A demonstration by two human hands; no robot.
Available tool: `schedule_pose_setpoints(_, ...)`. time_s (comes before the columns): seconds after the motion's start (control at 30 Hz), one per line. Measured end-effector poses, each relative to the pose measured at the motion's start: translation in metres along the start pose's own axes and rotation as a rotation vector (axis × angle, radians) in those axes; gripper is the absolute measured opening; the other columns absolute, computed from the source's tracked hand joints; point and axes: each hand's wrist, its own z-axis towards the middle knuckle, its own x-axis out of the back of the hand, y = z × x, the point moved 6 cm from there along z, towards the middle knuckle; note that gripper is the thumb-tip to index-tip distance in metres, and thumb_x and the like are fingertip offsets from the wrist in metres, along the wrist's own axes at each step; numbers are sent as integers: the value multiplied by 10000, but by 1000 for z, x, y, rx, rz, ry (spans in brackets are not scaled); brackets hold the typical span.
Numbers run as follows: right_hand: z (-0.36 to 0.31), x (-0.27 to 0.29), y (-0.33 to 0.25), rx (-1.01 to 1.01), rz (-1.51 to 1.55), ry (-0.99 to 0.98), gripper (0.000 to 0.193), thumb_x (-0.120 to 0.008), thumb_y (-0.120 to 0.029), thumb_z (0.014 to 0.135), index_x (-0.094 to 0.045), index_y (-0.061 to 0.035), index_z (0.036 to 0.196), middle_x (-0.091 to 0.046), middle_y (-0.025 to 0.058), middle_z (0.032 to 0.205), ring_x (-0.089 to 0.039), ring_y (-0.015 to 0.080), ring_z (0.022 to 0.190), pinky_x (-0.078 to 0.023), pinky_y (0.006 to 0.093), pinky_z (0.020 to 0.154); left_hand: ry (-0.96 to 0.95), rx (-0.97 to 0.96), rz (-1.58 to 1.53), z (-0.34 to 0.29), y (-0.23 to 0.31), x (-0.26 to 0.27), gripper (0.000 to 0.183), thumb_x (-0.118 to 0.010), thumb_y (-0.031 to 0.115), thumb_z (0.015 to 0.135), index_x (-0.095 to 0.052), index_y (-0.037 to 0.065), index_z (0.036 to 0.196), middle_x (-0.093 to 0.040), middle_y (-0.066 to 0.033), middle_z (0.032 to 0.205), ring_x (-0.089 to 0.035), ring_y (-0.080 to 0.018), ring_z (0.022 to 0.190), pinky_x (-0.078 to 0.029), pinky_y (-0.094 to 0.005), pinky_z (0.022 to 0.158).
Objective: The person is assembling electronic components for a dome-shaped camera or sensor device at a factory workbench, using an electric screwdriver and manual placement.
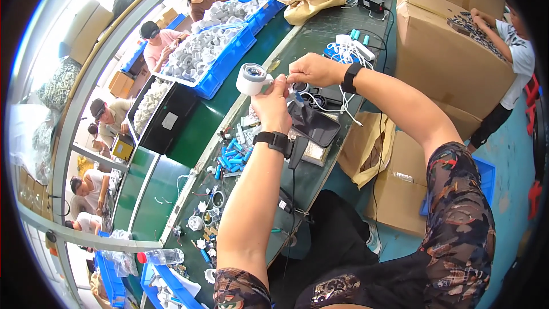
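Observation:
My left hand [273, 106] is closed around a small white-and-grey round device [250, 86] with a dark, glassy face on top and a short side stub. My right hand [314, 71] is pinched close beside the left fingertips; what sits between its fingers is too small to make out. Below the hands is a black scoop-shaped tray [315, 126]. White cables [345, 52] lie bunched past my right hand. Blue cylindrical cells [233, 156] are heaped on the bench, left of my left forearm.
Blue bins [210, 83] of grey-white plastic parts and a black crate [166, 115] stand along the far side, with people working beyond. Large cardboard boxes [426, 46] rise at the right, near another person. A clear bottle [163, 257] lies at lower left.

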Motion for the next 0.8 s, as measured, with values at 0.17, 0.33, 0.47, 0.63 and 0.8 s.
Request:
schedule_pose_setpoints(0.17, 2, -2, -1, -88, 124, -17, 310, -624, -322, 991, -682, -31, 900, -658, 177, 776, -608, 297, 685, -491, 389, 670, 5, -14, -29, 1, 5, 2, 427, -738, -25, 883, -465, -10, 1212, -692, -116, 914, -630, -137, 723, -499, -273, 635)
schedule_pose_setpoints(0.33, 6, 4, -2, -28, 147, -55, 269, -616, -300, 997, -686, -46, 943, -692, 152, 857, -650, 271, 779, -504, 367, 743, 14, -67, 12, 6, 12, 4, 376, -744, -25, 876, -499, -1, 1160, -694, -116, 898, -642, -154, 717, -502, -280, 634)
schedule_pose_setpoints(0.47, -2, 12, 29, -65, 91, -20, 290, -557, -283, 1030, -663, -36, 922, -652, 100, 769, -613, 203, 724, -489, 342, 700, 76, -117, -58, 24, 32, 34, 393, -746, -45, 869, -496, 30, 1163, -658, -92, 903, -661, -181, 745, -541, -278, 647)
schedule_pose_setpoints(0.63, 18, 11, 8, 90, -173, 252, 331, -623, -290, 975, -649, -91, 1239, -689, 119, 1084, -634, 290, 1030, -504, 392, 901, 43, -144, -99, 15, 66, 52, 377, -743, -18, 882, -497, 24, 1165, -659, -94, 929, -666, -178, 764, -538, -277, 657)
schedule_pose_setpoints(0.8, 43, -2, -134, 329, -63, 331, 419, -739, -173, 869, -642, -127, 1274, -687, 100, 1160, -630, 312, 1060, -516, 401, 896, 2, -128, -161, -18, 103, 86, 285, -749, 52, 906, -556, 47, 1115, -690, -85, 983, -664, -149, 803, -538, -264, 690)
